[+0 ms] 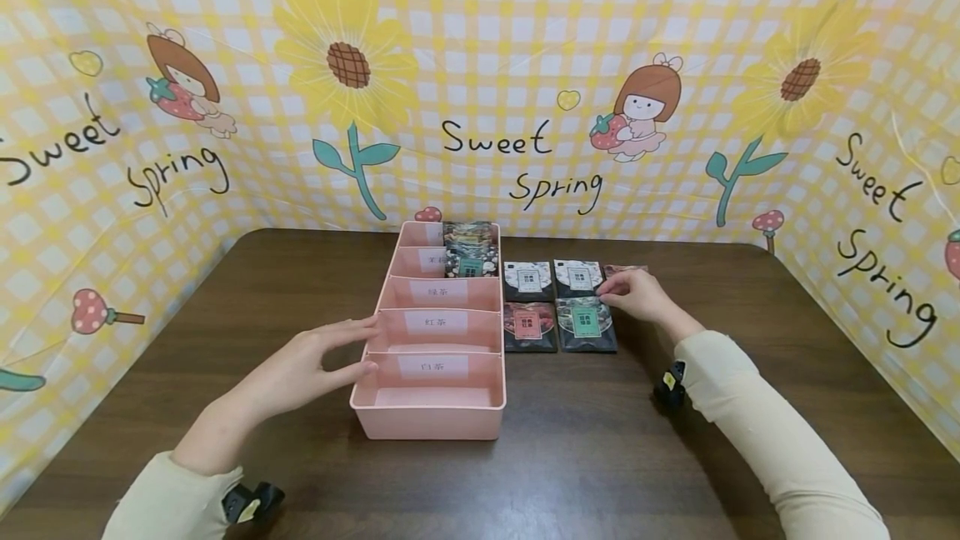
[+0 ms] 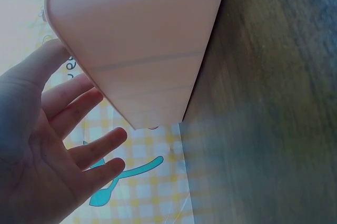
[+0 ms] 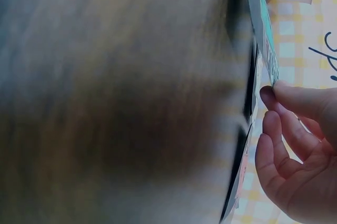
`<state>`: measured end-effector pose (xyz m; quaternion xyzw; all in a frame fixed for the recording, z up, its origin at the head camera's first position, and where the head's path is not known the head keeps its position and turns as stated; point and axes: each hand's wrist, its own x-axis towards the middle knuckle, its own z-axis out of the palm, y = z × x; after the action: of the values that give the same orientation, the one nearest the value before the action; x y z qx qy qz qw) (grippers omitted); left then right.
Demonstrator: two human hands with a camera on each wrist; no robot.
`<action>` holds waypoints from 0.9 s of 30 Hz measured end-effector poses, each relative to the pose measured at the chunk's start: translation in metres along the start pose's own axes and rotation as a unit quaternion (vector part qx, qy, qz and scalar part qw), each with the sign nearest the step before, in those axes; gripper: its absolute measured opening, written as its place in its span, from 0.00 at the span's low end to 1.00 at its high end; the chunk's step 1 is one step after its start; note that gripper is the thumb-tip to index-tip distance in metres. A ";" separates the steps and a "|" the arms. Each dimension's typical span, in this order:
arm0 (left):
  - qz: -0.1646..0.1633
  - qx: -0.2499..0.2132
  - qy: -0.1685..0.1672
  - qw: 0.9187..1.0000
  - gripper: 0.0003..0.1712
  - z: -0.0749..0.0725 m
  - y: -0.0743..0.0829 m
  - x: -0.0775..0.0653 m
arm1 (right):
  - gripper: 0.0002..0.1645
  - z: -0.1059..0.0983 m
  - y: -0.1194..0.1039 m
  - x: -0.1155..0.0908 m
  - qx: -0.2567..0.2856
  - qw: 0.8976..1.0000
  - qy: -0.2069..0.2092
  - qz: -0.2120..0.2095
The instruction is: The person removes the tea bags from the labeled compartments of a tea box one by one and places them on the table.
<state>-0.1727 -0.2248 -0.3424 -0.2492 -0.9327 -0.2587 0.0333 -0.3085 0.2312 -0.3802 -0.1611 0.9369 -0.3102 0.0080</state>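
Observation:
A pink divided box (image 1: 427, 422) stands lengthwise at the table's middle, with paper labels in its compartments. My left hand (image 1: 300, 369) touches its left rim, thumb and fingers extended and spread; the left wrist view shows the hand (image 2: 63, 124) beside the box wall (image 2: 142, 39). To the right of the box, my right hand (image 1: 637, 297) pinches the upper right corner of a green-labelled tea sachet (image 1: 587, 325). In the right wrist view, that sachet (image 3: 261, 21) slants up slightly, its corner between thumb and index finger of the right hand (image 3: 300, 145).
A red-labelled sachet (image 1: 529, 326) lies left of the green one. Behind them are two white-labelled sachets (image 1: 527, 280), plus a reddish sachet (image 1: 626, 268) partly hidden by the right hand. Dark sachets (image 1: 471, 250) stand in the box's rear compartments. A patterned cloth (image 1: 480, 65) surrounds the table.

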 end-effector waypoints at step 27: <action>0.002 -0.003 0.002 1.000 0.29 0.000 -0.001 0.000 | 0.07 -0.001 0.002 -0.001 -0.011 1.000 0.015 0.015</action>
<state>-0.1730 -0.2255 -0.3431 -0.2506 -0.9313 -0.2622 0.0349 -0.3079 0.2337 -0.3807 -0.1423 0.9427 -0.3018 -0.0033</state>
